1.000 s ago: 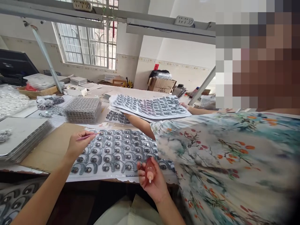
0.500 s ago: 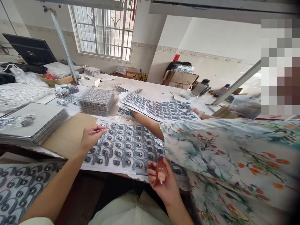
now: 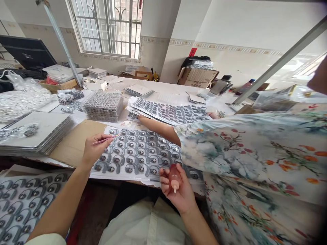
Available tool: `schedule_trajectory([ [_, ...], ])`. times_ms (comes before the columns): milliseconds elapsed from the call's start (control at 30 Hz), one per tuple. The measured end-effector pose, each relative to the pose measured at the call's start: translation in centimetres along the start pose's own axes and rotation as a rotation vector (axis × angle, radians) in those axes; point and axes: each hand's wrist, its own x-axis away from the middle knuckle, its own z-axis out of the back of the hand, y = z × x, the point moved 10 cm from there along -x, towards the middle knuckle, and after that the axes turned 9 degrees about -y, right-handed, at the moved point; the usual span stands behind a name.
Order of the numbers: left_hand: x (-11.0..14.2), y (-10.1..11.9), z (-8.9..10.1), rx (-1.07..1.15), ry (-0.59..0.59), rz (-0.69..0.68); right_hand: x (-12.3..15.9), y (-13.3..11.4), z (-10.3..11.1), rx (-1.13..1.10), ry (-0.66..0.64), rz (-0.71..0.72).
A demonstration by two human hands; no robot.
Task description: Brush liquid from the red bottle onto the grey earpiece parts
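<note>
My left hand (image 3: 95, 150) pinches a thin pink stick (image 3: 104, 139), its tip just above the upper left of a white sheet of grey hook-shaped parts with round metal centres (image 3: 138, 153). My right hand (image 3: 176, 190) grips a small translucent reddish bottle (image 3: 175, 175) with a pale nozzle pointing down, close to the sheet's lower right corner. A co-worker's floral sleeve (image 3: 242, 153) covers the right side, and that person's hand (image 3: 212, 115) rests at a similar sheet (image 3: 168, 113) farther away.
Brown cardboard (image 3: 75, 141) lies under the near sheet. Another sheet of parts (image 3: 25, 204) sits at lower left. A stack of mesh trays (image 3: 103, 105) and stacked metal plates (image 3: 35, 132) stand to the left. Bagged white parts (image 3: 22, 105) and cardboard boxes (image 3: 198, 76) lie beyond.
The whole view has swung, and the co-worker's blurred head has moved nearly out at the right. My hands keep the stick and bottle, with the stick's tip staying near the sheet.
</note>
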Motion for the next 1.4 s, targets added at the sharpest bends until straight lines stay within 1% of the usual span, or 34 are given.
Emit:
schedule_trajectory([
  [267, 0.5, -0.3, 0.4, -0.012, 0.008, 0.025, 0.1, 0.5, -0.4, -0.003, -0.015, 0.001],
  [533, 0.8, 0.1, 0.6, -0.037, 0.028, 0.032, 0.0, 1.3, -0.3, -0.015, -0.007, -0.034],
  [733, 1.9, 0.6, 0.9, -0.050, 0.059, 0.067, -0.3, 1.7, -0.6, -0.019, -0.047, -0.054],
  [1033, 2.6, 1.5, 1.3, -0.091, 0.100, 0.051, -1.0, 2.0, -1.1, -0.028, -0.119, -0.054],
  [1167, 2.7, 2.8, 0.4, -0.150, 0.079, -0.025, -1.1, 1.6, -0.9, -0.022, -0.109, -0.043],
  [1267, 2.8, 3.7, -0.5, -0.212, 0.040, -0.074, -1.1, 0.8, -1.6, -0.002, -0.138, -0.016],
  [1333, 2.8, 3.9, -1.1, -0.240, 0.029, -0.084, -1.0, -0.2, -2.2, 0.012, -0.148, 0.008],
  [1400, 2.9, 4.2, -1.5, -0.257, 0.027, -0.107, -0.8, -2.0, -2.5, 0.032, -0.132, 0.053],
])
